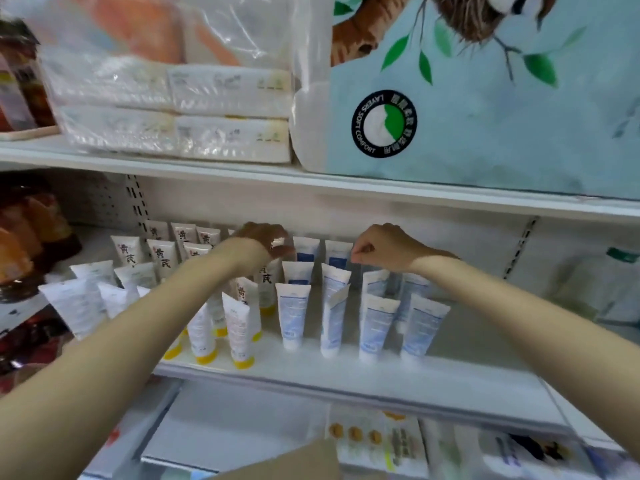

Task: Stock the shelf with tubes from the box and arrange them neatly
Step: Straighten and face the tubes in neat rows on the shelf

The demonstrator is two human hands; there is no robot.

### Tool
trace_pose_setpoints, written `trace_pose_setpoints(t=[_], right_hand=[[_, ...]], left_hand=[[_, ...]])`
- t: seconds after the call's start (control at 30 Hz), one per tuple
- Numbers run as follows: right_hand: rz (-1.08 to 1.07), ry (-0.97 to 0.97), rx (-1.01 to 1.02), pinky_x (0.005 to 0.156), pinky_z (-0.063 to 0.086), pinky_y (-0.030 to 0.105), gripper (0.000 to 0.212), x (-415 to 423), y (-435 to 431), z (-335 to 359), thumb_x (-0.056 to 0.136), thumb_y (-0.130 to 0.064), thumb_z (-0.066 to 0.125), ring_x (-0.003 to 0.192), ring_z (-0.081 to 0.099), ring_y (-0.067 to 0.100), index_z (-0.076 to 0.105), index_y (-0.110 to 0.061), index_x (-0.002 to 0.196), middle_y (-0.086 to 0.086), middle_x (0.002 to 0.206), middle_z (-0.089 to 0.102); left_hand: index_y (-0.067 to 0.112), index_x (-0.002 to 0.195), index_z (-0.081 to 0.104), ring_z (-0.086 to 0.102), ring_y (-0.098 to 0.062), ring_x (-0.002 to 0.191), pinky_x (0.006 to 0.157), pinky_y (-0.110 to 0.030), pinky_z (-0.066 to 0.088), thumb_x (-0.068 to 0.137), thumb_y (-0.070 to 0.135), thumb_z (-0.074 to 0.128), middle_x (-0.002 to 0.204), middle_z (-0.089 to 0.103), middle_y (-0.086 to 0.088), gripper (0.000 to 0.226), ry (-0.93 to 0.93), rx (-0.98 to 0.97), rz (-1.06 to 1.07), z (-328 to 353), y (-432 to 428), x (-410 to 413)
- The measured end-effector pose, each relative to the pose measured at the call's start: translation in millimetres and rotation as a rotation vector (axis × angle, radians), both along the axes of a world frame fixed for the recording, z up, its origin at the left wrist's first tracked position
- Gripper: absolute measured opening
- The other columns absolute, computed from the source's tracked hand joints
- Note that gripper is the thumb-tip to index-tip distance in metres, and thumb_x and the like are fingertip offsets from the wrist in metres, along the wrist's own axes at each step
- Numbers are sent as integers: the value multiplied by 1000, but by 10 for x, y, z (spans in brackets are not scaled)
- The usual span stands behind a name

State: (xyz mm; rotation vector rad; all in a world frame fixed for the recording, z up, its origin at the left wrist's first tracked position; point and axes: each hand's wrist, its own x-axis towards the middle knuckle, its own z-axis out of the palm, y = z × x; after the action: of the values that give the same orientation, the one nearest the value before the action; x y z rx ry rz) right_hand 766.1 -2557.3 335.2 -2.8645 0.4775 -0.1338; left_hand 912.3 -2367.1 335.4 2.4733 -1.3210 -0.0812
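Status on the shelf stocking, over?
Hands: left hand, right hand both curled at back-row tube tops, grip unclear in blur. Stock: tubes cap-down in rows on shelf; one blue-label tube leans. Nothing blocking.

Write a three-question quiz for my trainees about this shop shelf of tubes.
1. True or false: the yellow-capped white plastic tubes stand right of the blue-labelled white plastic tubes.
2. What lies on the upper white shelf above the tubes? A) clear-wrapped white tissue packs B) paint tins C) shoes
3. Fill in: the left hand and right hand reach over the ___ rows of tubes.
Key: 1 false; 2 A; 3 back.
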Motion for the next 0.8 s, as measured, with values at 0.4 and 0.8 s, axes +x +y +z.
trace_pose_setpoints(t=[0.4, 0.8], right_hand=[[43, -41, 152, 88, 50, 36, 18, 390, -304, -470, 87, -24, 64, 88, 63, 20, 74, -12, 96, 4, 100, 71], [-130, -116, 123, 81, 48, 29, 17, 215, -113, -437, 86, -21, 65, 81, 61, 18, 73, -7, 87, 5, 91, 70]], left_hand=[[20, 130, 51, 42, -26, 129, 109, -36, 31, 95, 38, 49, 138, 51, -4, 40, 88, 31, 6, -383, -295, 240], [9, 117, 62, 56, -25, 110, 95, -32, 41, 92, 27, 58, 121, 61, -8, 31, 72, 30, -231, -384, -552, 367]])
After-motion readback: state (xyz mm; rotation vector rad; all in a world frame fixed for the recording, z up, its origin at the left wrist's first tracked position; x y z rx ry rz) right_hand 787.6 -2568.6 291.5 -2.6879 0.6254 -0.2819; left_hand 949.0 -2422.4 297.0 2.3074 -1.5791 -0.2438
